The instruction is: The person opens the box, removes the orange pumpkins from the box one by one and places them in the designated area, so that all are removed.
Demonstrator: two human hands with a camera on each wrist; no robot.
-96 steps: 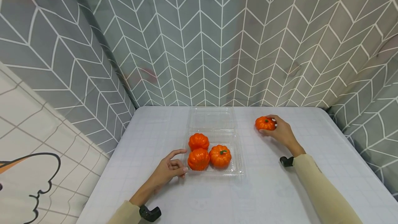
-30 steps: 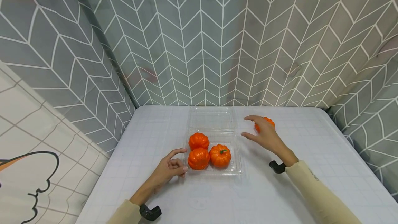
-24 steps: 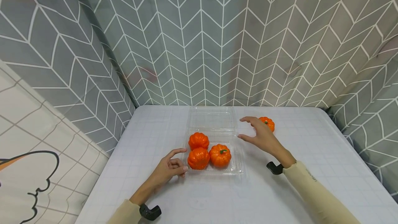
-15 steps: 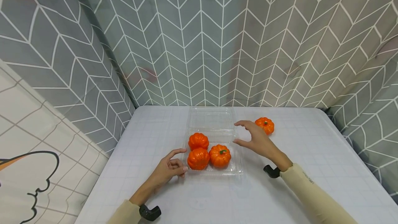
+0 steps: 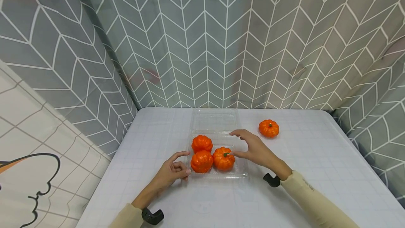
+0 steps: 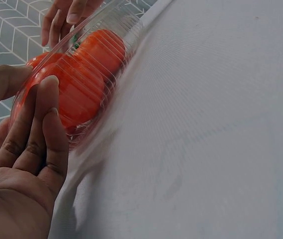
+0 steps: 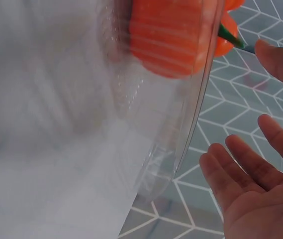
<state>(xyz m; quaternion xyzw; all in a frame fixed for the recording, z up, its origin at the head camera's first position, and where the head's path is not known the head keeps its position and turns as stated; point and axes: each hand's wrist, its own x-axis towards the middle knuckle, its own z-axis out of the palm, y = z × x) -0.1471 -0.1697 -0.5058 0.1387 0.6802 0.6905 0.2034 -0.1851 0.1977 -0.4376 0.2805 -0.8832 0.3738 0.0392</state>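
Clear plastic tray (image 5: 243, 171) holds three orange pumpkins (image 5: 223, 158), lid open

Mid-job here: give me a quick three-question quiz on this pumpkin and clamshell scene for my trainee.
1. How many pumpkins sit in the clear clamshell tray?
2. True or false: the right hand has a grip on the lone pumpkin.
3. What do the left hand fingers touch? A) the tray's left edge B) the open lid C) the curtain

Key:
1. Three.
2. False: it is open and reaching over the tray, and the lone pumpkin lies apart on the table.
3. A.
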